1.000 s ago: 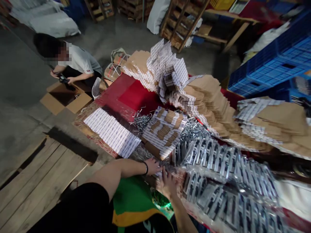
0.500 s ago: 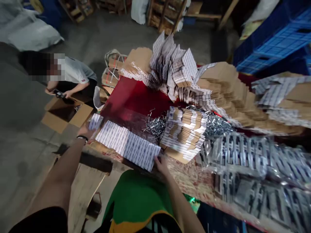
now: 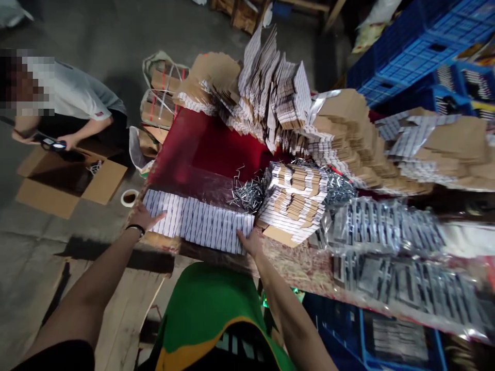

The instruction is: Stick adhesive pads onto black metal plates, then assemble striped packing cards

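A long row of slim white boxes with dark stripes [image 3: 204,222] stands packed side by side along the near edge of the table. My left hand [image 3: 144,218], with a dark band at the wrist, clasps the row's left end, its thumb stretched along the near side. At the opposite end, my right hand [image 3: 250,242] presses thumb and fingers against the last boxes. A pile of small bent metal pieces [image 3: 248,196] lies just beyond the row. Right of it sits a stack of folded striped cartons [image 3: 294,198].
Flattened cartons [image 3: 348,123] heap along the table's far side. Clear-bagged parts [image 3: 382,226] cover the right. Blue crates [image 3: 417,51] stand behind. To the left, a person in a grey shirt [image 3: 77,90] bends over an open cardboard box [image 3: 58,180]. A tape roll [image 3: 129,198] lies nearby.
My left hand has brought a few boxes rightward against the row, closing the gap at its left end. The right hand stays at the right end. The camera view has shifted.
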Action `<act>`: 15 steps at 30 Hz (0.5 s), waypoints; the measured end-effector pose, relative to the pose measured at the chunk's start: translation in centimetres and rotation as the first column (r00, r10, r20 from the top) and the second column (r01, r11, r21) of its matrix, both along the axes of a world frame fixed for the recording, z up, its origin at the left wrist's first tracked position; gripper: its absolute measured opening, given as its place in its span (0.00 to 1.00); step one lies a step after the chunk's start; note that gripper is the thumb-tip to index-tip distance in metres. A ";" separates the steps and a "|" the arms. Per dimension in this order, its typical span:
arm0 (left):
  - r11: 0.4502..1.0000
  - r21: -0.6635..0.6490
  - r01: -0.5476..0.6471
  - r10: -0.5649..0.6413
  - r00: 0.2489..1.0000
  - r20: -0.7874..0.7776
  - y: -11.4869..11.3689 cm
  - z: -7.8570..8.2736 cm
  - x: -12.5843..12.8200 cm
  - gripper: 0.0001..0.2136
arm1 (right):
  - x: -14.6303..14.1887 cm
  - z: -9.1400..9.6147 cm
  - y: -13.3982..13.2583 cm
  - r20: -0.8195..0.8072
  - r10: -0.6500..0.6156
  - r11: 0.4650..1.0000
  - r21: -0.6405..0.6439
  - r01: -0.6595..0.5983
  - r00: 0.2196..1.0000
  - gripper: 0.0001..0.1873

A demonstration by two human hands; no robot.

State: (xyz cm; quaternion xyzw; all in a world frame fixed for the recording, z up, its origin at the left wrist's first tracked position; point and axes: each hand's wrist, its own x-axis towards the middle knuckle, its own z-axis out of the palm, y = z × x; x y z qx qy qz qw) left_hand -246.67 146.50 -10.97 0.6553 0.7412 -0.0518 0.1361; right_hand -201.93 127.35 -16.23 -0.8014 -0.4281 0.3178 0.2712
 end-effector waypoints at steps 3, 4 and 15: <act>0.965 0.193 0.180 -0.179 0.984 -0.025 0.6 1.3 2.7 0.50 | -0.1 0.2 1.1 -0.040 -0.024 0.999 -0.039 0.022 0.999 0.35; 0.918 0.253 0.307 -0.313 0.950 -0.016 1.0 1.6 4.3 0.45 | -0.1 0.2 1.2 -0.051 -0.030 0.998 -0.051 0.027 0.998 0.35; 0.708 0.216 0.672 -0.700 0.710 0.084 2.8 -0.8 14.7 0.27 | -0.6 0.7 0.8 -0.040 -0.079 0.993 -0.095 0.075 0.996 0.36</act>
